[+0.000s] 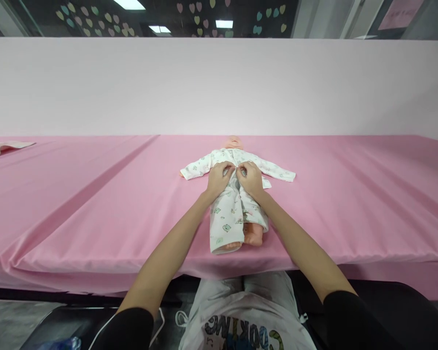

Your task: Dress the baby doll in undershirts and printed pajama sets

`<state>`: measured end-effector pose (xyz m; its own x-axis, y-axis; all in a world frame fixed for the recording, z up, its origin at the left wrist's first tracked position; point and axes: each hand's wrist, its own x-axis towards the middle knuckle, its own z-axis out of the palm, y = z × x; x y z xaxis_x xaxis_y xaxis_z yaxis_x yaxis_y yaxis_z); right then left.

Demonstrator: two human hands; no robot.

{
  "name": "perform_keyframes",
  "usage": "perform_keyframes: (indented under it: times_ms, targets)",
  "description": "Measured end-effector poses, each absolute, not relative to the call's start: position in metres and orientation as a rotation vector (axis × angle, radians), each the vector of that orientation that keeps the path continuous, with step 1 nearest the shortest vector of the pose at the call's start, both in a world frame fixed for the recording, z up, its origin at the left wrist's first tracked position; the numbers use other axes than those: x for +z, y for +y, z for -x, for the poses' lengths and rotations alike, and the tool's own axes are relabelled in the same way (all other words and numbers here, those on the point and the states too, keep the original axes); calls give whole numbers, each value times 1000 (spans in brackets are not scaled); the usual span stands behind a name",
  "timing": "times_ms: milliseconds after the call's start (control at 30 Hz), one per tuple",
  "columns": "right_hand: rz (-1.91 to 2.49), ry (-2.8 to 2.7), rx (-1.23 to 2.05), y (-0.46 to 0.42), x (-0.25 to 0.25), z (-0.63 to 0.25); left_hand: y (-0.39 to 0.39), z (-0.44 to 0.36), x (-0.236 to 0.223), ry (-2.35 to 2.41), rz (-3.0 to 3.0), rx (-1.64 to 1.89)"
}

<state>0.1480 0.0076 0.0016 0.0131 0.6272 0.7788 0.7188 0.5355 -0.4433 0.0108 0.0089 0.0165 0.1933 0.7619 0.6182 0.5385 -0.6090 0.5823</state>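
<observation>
A baby doll (234, 142) lies on its back on the pink table cover (95, 194), head away from me, feet near the front edge. It wears a white printed romper (226, 218) with the sleeves spread out to both sides. My left hand (218, 179) and my right hand (250, 178) rest side by side on the doll's belly. Both pinch the romper's front edges at the middle seam, fingers curled. One bare doll leg (253, 234) shows below the cloth on the right.
A folded pale pink cloth (5, 147) lies at the far left of the table. A white partition (219, 87) stands behind the table. The table's front edge runs just in front of my lap.
</observation>
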Motion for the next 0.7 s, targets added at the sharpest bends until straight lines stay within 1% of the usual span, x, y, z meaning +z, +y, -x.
perform_keyframes:
  times_ms: [100, 267, 467, 700]
  targets:
    - [1137, -1689, -86, 6, 3, -148, 10, -11, 15, 1205, -2164, 1384]
    - [1114, -1719, -60, 5, 2, -150, 14, -11, 9, 1144, -2084, 1497]
    - [1196, -1745, -143, 7, 1, -148, 11, -12, 10, 1186, -2036, 1557]
    - [1254, -1787, -203, 5, 1, -147, 5, -14, 13, 1232, -1997, 1535]
